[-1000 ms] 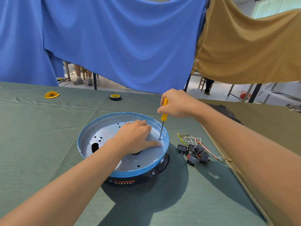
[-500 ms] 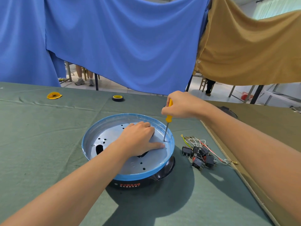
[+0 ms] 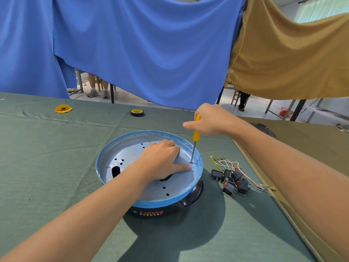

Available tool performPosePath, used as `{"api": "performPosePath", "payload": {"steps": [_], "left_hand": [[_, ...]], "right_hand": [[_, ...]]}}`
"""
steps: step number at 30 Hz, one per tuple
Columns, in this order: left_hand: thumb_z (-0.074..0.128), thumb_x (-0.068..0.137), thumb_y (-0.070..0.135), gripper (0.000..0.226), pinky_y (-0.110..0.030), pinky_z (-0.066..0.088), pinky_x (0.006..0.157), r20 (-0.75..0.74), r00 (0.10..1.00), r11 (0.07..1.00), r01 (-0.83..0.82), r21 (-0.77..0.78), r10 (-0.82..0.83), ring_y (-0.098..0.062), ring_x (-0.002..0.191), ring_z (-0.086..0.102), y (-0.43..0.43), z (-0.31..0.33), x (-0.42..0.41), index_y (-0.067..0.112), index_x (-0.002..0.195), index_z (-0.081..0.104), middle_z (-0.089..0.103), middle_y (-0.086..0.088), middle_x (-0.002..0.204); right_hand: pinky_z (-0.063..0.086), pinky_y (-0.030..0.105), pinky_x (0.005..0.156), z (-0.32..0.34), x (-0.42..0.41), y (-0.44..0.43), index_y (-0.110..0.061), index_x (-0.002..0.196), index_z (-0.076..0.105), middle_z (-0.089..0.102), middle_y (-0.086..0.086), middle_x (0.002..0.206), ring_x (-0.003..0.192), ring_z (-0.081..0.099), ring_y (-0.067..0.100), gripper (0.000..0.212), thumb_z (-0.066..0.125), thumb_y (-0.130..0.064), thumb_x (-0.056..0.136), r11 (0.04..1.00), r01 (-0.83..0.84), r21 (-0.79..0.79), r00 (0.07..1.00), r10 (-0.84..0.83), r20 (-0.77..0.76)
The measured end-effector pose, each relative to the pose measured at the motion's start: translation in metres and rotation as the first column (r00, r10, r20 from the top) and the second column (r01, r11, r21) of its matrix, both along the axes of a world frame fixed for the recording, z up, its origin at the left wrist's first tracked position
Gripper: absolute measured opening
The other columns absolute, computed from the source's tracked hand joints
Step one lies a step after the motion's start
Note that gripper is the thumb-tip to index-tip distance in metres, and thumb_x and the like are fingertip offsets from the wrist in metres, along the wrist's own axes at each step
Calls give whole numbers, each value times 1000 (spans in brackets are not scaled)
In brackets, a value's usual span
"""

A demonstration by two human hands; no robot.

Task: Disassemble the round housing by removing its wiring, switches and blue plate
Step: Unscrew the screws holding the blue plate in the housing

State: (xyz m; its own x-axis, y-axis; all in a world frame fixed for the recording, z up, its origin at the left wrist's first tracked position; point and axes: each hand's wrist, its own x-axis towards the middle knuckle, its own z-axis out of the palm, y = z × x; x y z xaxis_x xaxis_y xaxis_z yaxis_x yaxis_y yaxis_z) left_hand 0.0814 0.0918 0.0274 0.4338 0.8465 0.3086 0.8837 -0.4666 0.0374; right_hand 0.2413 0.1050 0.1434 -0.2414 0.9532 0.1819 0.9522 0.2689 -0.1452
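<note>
The blue plate (image 3: 120, 148) sits in the round black housing (image 3: 190, 197) on the green cloth. My left hand (image 3: 160, 159) rests inside the plate, its fingers curled and its thumb pressed flat near a screw (image 3: 191, 162) at the plate's right rim. My right hand (image 3: 209, 120) grips a yellow-handled screwdriver (image 3: 195, 137), held upright with its tip on that screw. A bundle of black switches (image 3: 231, 180) with coloured wiring (image 3: 226, 163) lies on the cloth to the right of the housing.
A roll of yellow tape (image 3: 137, 112) and a yellow scrap (image 3: 63, 108) lie at the far side of the table. A brown cloth (image 3: 321, 148) covers the right part. Blue and tan sheets hang behind. A person's legs (image 3: 94, 86) stand beyond them.
My right hand has shifted its grip on the screwdriver handle, with one finger now pointing left. The tip stays on the screw and my left hand keeps its place.
</note>
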Motion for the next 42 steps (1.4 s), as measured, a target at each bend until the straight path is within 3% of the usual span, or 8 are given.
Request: {"api": "performPosePath", "payload": {"steps": [5, 10, 15, 20, 27, 31, 36, 42], "left_hand": [[42, 82, 78, 60, -34, 38, 72, 0, 1000, 1000, -2, -7, 2, -18, 84, 45, 0, 1, 0, 19, 87, 55, 51, 5, 89], [43, 82, 77, 61, -36, 40, 74, 0, 1000, 1000, -9, -10, 9, -18, 87, 45, 0, 0, 1, 18, 89, 56, 52, 4, 92], [43, 82, 77, 59, -33, 34, 70, 5, 1000, 1000, -4, -15, 4, -18, 86, 44, -1, 1, 1, 19, 86, 53, 50, 4, 91], [43, 82, 77, 59, -33, 35, 71, 16, 1000, 1000, -4, -26, 4, -18, 88, 45, -1, 0, 1, 19, 87, 55, 51, 5, 91], [44, 82, 76, 59, -35, 39, 74, 16, 1000, 1000, -8, -30, 9, -18, 89, 46, -2, 1, 1, 19, 89, 56, 52, 4, 93], [45, 83, 75, 57, -34, 38, 73, 18, 1000, 1000, -2, -22, 2, -18, 89, 46, -2, 1, 1, 19, 88, 54, 51, 4, 93], [44, 82, 76, 56, -32, 35, 71, 21, 1000, 1000, 1, -22, 0, -17, 88, 46, -2, 1, 1, 21, 87, 53, 51, 5, 92], [45, 82, 76, 57, -32, 33, 70, 23, 1000, 1000, 0, -10, 1, -17, 88, 45, -2, 0, 1, 20, 86, 52, 50, 5, 90]], "right_hand": [[46, 38, 58, 2, 0, 0, -3, 95, 68, 66, 20, 90, 67, 47, 19, 33, 64, -31, 80, 997, -33, -66, 999, 32, -19], [28, 29, 50, 4, 2, -1, -11, 58, 40, 36, 2, 54, 53, 36, 22, 58, 59, -59, 84, 1000, 31, -2, 997, -31, 64], [34, 32, 57, 4, 7, 0, 4, 95, 65, 51, 8, 71, 63, 42, 18, 36, 65, -28, 79, 997, 1, -84, 1000, -2, -20], [25, 29, 48, 5, 10, 2, -11, 57, 38, 35, 2, 53, 50, 34, 20, 58, 59, -57, 85, 999, 31, -23, 994, -28, 101], [40, 26, 50, 7, 10, 3, -1, 91, 66, 56, 7, 74, 61, 48, 19, 36, 72, -34, 78, 990, -23, -139, 1000, 25, 11], [30, 28, 48, 7, 9, 3, -10, 61, 43, 40, 2, 56, 51, 38, 18, 59, 58, -61, 85, 998, 1, -61, 994, 5, 106], [38, 29, 54, 9, 7, 0, -4, 89, 66, 63, 9, 77, 62, 47, 18, 28, 68, -31, 80, 994, -73, -76, 994, 79, 81], [32, 32, 51, 11, 4, -3, -11, 66, 50, 48, 5, 62, 62, 46, 25, 52, 54, -57, 89, 1000, -10, -26, 974, 16, 228]]}}
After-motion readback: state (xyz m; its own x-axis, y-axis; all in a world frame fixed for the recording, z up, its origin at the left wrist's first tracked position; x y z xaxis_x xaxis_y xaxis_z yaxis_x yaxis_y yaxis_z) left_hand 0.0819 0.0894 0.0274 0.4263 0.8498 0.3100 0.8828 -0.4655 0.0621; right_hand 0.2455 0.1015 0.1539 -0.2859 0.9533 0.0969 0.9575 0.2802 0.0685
